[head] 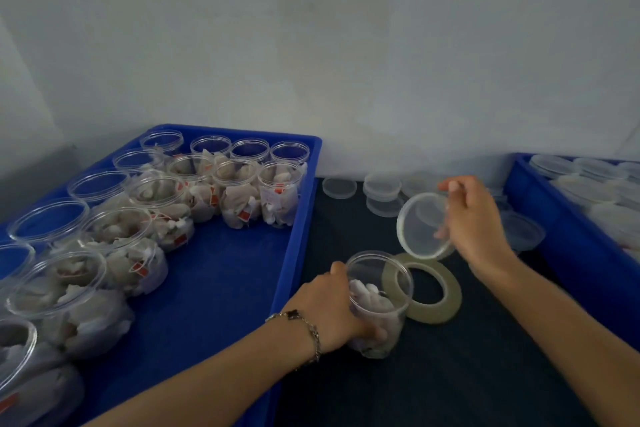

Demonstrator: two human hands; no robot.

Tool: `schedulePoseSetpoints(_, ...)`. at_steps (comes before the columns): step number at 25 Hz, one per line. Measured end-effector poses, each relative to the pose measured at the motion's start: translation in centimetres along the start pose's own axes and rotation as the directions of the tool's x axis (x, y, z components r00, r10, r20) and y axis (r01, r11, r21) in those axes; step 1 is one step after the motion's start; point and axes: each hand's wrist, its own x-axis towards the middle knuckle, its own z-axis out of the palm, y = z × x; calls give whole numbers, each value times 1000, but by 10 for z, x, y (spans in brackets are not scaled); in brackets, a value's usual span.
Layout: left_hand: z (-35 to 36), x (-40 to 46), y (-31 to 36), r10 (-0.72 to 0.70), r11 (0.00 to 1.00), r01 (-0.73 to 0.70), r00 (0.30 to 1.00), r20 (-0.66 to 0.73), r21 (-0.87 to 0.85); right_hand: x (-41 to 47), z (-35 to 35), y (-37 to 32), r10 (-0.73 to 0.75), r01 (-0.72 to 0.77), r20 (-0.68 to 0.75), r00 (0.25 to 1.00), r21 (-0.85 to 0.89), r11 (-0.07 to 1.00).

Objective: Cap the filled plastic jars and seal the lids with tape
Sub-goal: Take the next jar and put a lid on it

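My left hand point(332, 312) grips an open clear plastic jar point(379, 308) filled with white sachets, standing on the dark table just right of the blue tray. My right hand point(474, 218) holds a clear round lid point(420, 227) by its rim, tilted, above and to the right of the jar's mouth. A roll of pale tape point(433, 291) lies flat on the table right behind the jar, partly hidden by it.
A blue tray point(221, 288) on the left holds several open filled jars point(239, 198). Loose clear lids point(381, 191) lie at the back of the dark table point(450, 374). A second blue tray point(568, 243) on the right holds more lids. A white wall stands behind.
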Motion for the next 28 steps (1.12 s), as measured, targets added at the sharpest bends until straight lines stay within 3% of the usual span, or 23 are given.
schedulePoseSetpoints(1, 1, 0, 0, 0, 1000, 0, 1000, -7, 3, -6, -12, -6, 58, -64, 51, 997, 105, 992)
schedulePoseSetpoints(3, 1, 0, 0, 5, 1000, -5, 1000, -16, 2, -22, -26, -18, 181, -322, 391, 903, 333, 886)
schedulePoseSetpoints(5, 1, -1, -1, 13, 1000, -13, 1000, -19, -1, -40, -24, -22, 240, -464, 611, 755, 238, 853)
schedulePoseSetpoints(6, 0, -1, -1, 18, 1000, -18, 1000, -20, -2, -48, -20, -19, 257, -436, 631, 732, 144, 888)
schedulePoseSetpoints(8, 0, -1, -1, 35, 999, -35, 999, -26, 5, -56, -11, -11, 230, -273, 546, 806, -4, 962)
schedulePoseSetpoints(10, -1, -1, 1, 50, 999, -50, 998, -35, 21, -59, -4, -8, 101, -70, 429, 898, -87, 994)
schedulePoseSetpoints(12, -3, -1, 3, 54, 998, -53, 998, -41, 35, -62, 4, -7, -78, 165, 392, 917, -194, 967)
schedulePoseSetpoints(14, -3, -1, 3, 70, 997, -68, 996, -56, 38, -65, 10, -8, -182, 331, 501, 846, -225, 916)
schedulePoseSetpoints(16, -4, 0, 3, 133, 991, -131, 988, -80, 30, -67, 8, -9, -145, 399, 662, 735, -250, 882)
schedulePoseSetpoints(19, -4, 3, 0, 170, 980, -179, 980, -102, -87, -69, -3, -10, -100, 442, 755, 648, -266, 857)
schedulePoseSetpoints(24, -7, 1, 0, 227, 898, -253, 967, -113, -361, -72, -19, -20, -235, 269, 638, 733, 45, 962)
schedulePoseSetpoints(26, -9, -4, 3, 253, 810, -297, 955, -155, -506, -66, -32, -34, -273, 191, 665, 695, 195, 962)
schedulePoseSetpoints(28, -12, -9, 2, 334, 669, -316, 936, -108, -673, -64, -42, -47, -307, 120, 721, 621, 300, 946)
